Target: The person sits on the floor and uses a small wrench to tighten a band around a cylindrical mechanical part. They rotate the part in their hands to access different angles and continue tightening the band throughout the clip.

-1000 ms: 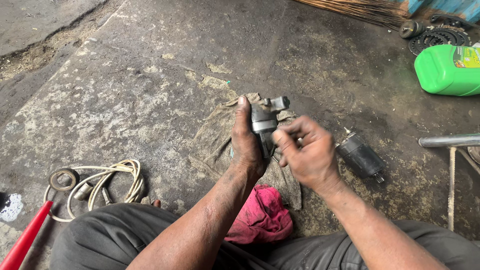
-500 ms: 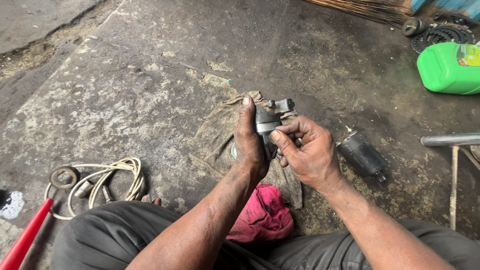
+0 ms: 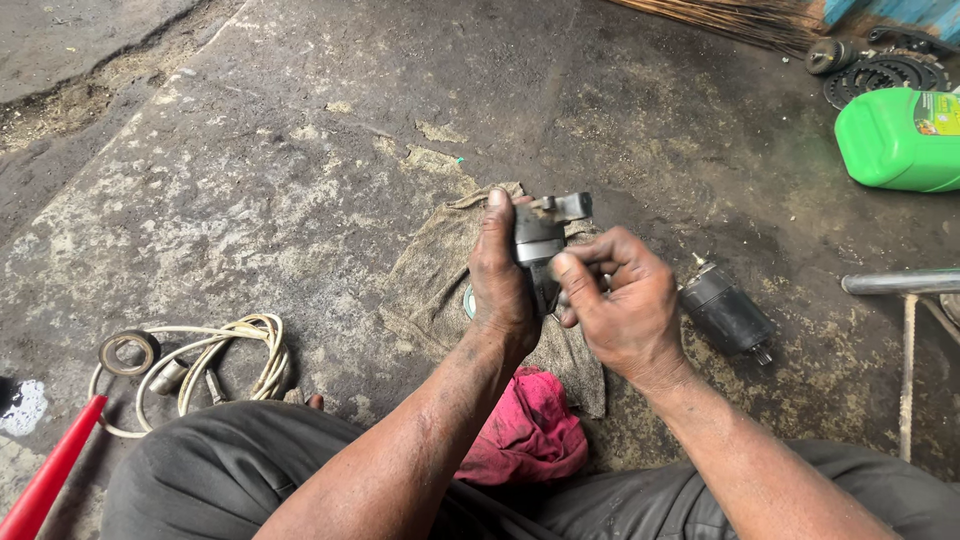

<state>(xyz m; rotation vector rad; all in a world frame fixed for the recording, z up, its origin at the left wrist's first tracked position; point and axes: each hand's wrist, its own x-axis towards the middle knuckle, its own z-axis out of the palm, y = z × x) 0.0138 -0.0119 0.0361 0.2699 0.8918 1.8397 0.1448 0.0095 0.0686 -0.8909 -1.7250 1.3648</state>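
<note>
My left hand (image 3: 502, 280) grips a small grey metal part (image 3: 541, 232) with a lug sticking out at its top, held upright above a dirty brown rag (image 3: 433, 275) on the concrete floor. My right hand (image 3: 615, 300) is closed against the part's lower right side, thumb pressed on it; what the fingers pinch is hidden. Both hands are greasy. A dark cylindrical motor body (image 3: 727, 312) lies on the floor just right of my right hand.
A pink cloth (image 3: 527, 432) lies between my knees. A coil of pale cable with a ring (image 3: 190, 360) sits at the left, a red handle (image 3: 45, 480) at bottom left. A green jug (image 3: 898, 138), black sprockets (image 3: 880, 72) and a metal pipe (image 3: 900, 283) are at the right.
Both hands with the metal part have stayed almost in place; my right hand's fingers have shifted slightly on the part. The view has drifted a little.
</note>
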